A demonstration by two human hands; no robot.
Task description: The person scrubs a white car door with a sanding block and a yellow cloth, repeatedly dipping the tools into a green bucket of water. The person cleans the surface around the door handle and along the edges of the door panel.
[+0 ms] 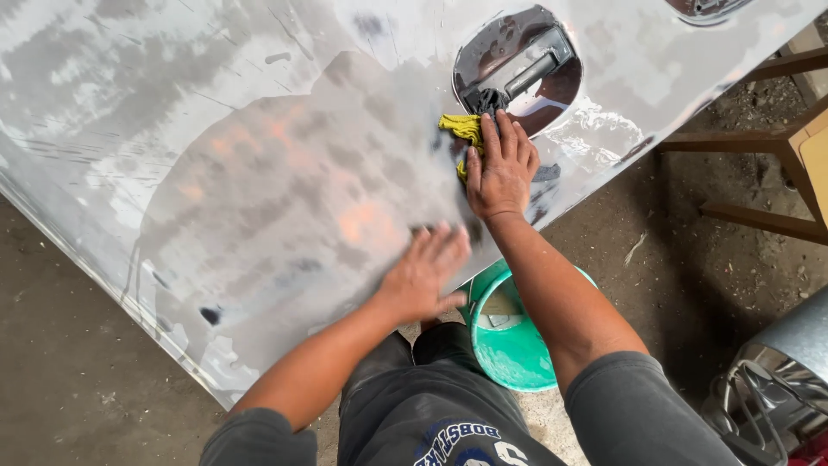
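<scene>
A large grey sanded car body panel lies flat in front of me, wet and patchy. My right hand presses a yellow cloth onto the panel just below a dark recessed handle opening. My left hand rests flat and spread on the panel near its front edge, blurred, holding nothing that I can see.
A green bucket stands on the dirt floor under the panel's edge, between my arms. Wooden furniture legs stand at the right. A shiny metal part sits at the lower right.
</scene>
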